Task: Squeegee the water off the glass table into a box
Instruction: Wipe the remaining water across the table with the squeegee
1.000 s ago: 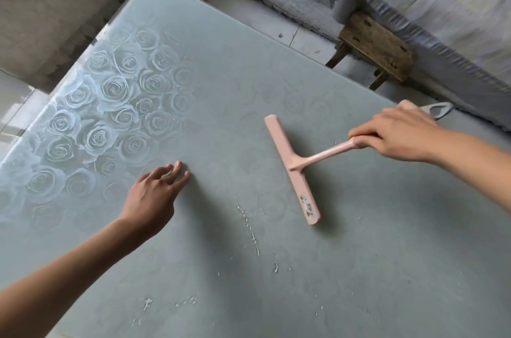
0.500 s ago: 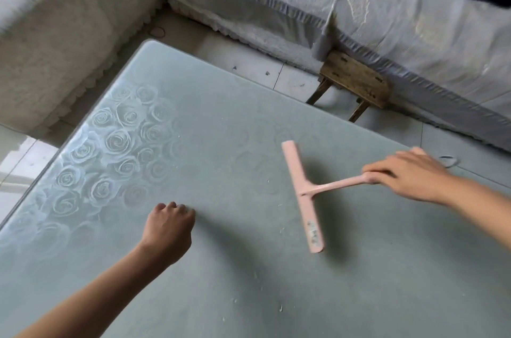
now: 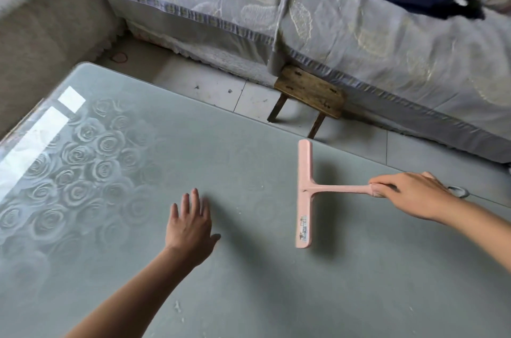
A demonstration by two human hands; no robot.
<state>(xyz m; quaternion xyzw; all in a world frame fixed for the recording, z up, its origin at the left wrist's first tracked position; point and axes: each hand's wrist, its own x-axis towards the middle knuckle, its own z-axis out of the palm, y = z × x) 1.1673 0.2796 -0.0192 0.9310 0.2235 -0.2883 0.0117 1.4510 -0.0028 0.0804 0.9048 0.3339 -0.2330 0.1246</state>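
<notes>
So the right hand (image 3: pixel 412 194) has its fingers wrapped round the pink squeegee (image 3: pixel 305 194) handle at centre right of the frame, hiding its end, with the blade on the glass tabletop (image 3: pixel 249 296). The left hand (image 3: pixel 189 227) is mid-frame, fingers straight and spread; can't tell if it touches. Water's hard to spot, just pale specks (image 3: pixel 177 307) near the bottom.

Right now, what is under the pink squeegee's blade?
Only the glass table shows beneath the squeegee, which the right hand holds by the handle. The blade covers the strip below it, so any water there cannot be seen.
</notes>
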